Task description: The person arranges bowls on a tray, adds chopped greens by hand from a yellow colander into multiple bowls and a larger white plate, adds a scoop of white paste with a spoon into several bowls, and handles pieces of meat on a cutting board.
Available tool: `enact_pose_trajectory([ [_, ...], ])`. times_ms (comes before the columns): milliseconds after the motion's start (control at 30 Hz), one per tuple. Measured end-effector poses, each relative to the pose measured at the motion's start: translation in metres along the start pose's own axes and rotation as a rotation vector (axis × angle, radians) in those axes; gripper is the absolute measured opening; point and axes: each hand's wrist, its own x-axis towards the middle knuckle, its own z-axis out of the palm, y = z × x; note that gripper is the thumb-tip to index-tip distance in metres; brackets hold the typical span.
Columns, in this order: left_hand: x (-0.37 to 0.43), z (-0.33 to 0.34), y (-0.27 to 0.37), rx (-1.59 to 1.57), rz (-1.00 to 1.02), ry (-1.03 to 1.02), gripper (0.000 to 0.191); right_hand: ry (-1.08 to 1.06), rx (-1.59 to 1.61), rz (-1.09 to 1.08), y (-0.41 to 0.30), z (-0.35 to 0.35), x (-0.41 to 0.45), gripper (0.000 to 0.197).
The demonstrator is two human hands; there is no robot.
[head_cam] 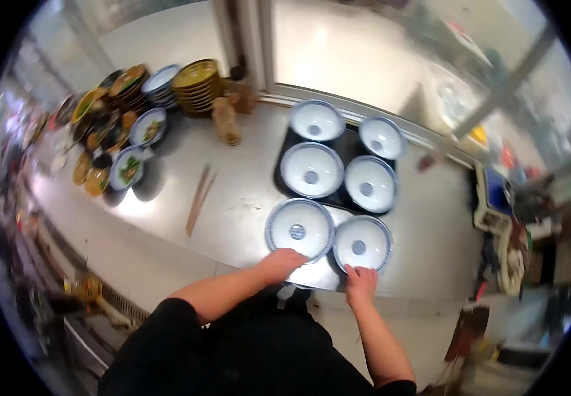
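Two white bowls with blue patterned rims stand side by side at the near edge of a steel counter point(246, 173). My left hand point(281, 265) grips the near rim of the left bowl point(310, 215). The near rim of the right bowl point(372, 237) is in my right hand point(361, 285), with the fingers over its edge. Each bowl has a blue mark at the centre of its inside and looks empty. Behind them, several matching bowls point(315, 161) rest on a black tray point(352, 141). The undersides of the held bowls are hidden.
At the left are stacked yellow bowls point(196, 89), brown bowls point(129, 84) and a blue-rimmed bowl with green garnish point(132, 161). Chopsticks point(200, 200) lie on the counter. A window frame point(325, 96) borders the back; a pale plastic basket point(493, 222) stands at right.
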Motion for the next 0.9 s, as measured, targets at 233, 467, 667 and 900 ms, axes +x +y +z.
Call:
enact_pose_trajectory([
  [233, -0.008, -0.034, 0.023, 0.031, -0.074, 0.031, 0.037, 0.083, -0.039, -0.071, -0.016, -0.010, 0.001, 0.043],
  [467, -0.080, -0.154, -0.121, -0.009, -0.433, 0.344, 0.037, 0.037, 0.131, -0.162, -0.113, -0.015, 0.016, 0.048],
  [667, -0.076, -0.377, -0.365, 0.385, -0.602, 0.828, 0.038, 0.085, -0.041, -0.043, -0.195, -0.015, 0.055, 0.040],
  [900, -0.064, -0.514, -0.511, 0.416, -0.899, 0.105, 0.039, -0.152, -0.014, 0.385, -0.270, 0.014, 0.016, 0.040],
])
